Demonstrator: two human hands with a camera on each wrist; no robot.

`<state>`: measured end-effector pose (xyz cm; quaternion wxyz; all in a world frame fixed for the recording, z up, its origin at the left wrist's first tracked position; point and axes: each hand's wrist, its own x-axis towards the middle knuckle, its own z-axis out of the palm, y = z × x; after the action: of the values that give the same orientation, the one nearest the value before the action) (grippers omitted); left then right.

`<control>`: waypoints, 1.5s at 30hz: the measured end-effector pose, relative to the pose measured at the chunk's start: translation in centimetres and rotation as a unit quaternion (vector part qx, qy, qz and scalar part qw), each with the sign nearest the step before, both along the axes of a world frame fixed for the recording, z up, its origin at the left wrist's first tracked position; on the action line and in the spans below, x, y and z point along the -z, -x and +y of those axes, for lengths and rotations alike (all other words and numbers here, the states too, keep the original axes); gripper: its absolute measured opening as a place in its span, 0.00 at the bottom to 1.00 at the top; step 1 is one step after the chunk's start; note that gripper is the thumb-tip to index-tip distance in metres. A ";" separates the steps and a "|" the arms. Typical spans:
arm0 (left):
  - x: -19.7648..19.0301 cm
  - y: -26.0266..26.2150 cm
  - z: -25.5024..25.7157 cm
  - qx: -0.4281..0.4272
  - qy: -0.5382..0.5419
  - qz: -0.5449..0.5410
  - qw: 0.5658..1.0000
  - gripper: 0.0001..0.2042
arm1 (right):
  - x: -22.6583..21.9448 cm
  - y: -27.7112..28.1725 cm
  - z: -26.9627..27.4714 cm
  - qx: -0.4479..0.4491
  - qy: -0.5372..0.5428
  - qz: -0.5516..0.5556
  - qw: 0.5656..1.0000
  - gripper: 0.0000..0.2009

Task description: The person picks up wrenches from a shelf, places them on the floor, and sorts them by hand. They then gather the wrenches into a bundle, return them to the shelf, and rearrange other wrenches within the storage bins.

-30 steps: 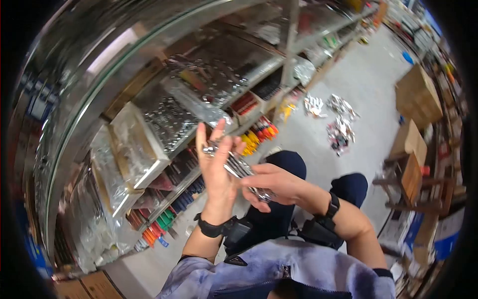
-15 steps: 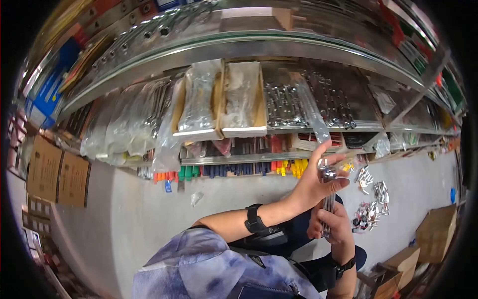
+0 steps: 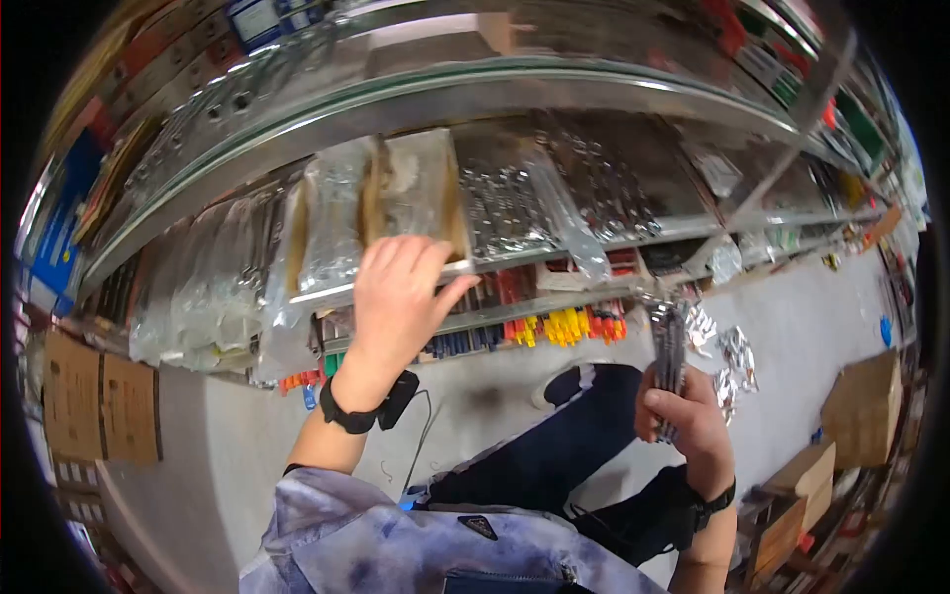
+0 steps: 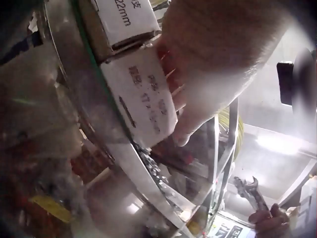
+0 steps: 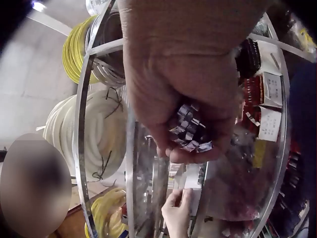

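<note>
My left hand [image 3: 396,297] is up at the metal shelf [image 3: 614,238], fingers curled over the front edge of a flat cardboard box with a white label end [image 3: 421,193], thumb out to the side; in the left wrist view my fingers [image 4: 198,99] press against that white label [image 4: 143,96], whose print is too blurred to read. My right hand [image 3: 683,416] is lower, off to the right and well apart from the left, gripping a bundle of shiny steel wrenches [image 3: 669,351] that stands upright out of my fist; the right wrist view shows the bundle's ends [image 5: 190,131] packed inside my closed fingers. Beside the box lie clear plastic bags of metal parts [image 3: 332,223] and a tray of loose chrome wrenches [image 3: 505,203]. Below that level sits a row of red, yellow and blue-handled tools [image 3: 554,322]. More silvery wrenches [image 3: 732,351] lie scattered on the grey floor [image 3: 811,307] near my knee, with brown cardboard boxes [image 3: 861,406] at the far right.
</note>
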<state>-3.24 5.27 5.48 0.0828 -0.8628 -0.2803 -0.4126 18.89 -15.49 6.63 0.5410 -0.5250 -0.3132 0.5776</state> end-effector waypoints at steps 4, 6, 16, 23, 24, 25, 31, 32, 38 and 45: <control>0.7 0.5 0.8 0.013 -0.017 0.030 0.999 0.12 | -0.1 -0.1 0.7 0.023 -0.014 -0.045 0.999 0.09; 0.7 0.6 0.8 0.011 -0.015 0.042 0.999 0.12 | -0.1 0.0 1.1 0.014 -0.013 -0.062 0.998 0.10; 0.5 1.0 0.5 0.034 0.017 0.036 0.999 0.11 | -2.3 0.2 4.4 -0.003 0.021 -0.227 0.974 0.10; 0.2 0.7 0.6 0.081 0.031 0.029 0.996 0.11 | -6.3 -1.7 12.3 -0.078 0.015 -0.458 0.885 0.08; 0.1 0.7 0.6 0.070 0.033 0.033 0.996 0.11 | -6.6 -2.2 13.9 -0.079 0.017 -0.471 0.879 0.10; 0.0 0.7 0.6 0.056 0.034 0.037 0.997 0.11 | -6.2 -3.3 15.8 -0.103 -0.007 -0.529 0.842 0.12; 0.1 0.7 0.8 0.052 0.047 0.067 0.995 0.12 | -4.9 -4.4 25.5 -0.142 -0.053 -0.709 0.689 0.20; 0.1 0.8 0.8 0.050 0.052 0.071 0.995 0.12 | -4.8 -4.2 26.4 -0.117 -0.155 -0.746 0.637 0.17; -0.2 1.0 0.8 0.056 0.075 0.094 0.991 0.12 | -3.9 -3.8 30.5 -0.098 -0.252 -0.772 0.575 0.14; -0.4 0.8 0.7 0.045 0.097 0.098 0.989 0.13 | -2.0 -3.8 33.8 -0.119 -0.231 -0.768 0.586 0.14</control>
<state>-4.03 6.01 5.84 0.0073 -0.9147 -0.2703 -0.3005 22.71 18.36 8.59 0.1293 -0.5886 -0.7947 -0.0725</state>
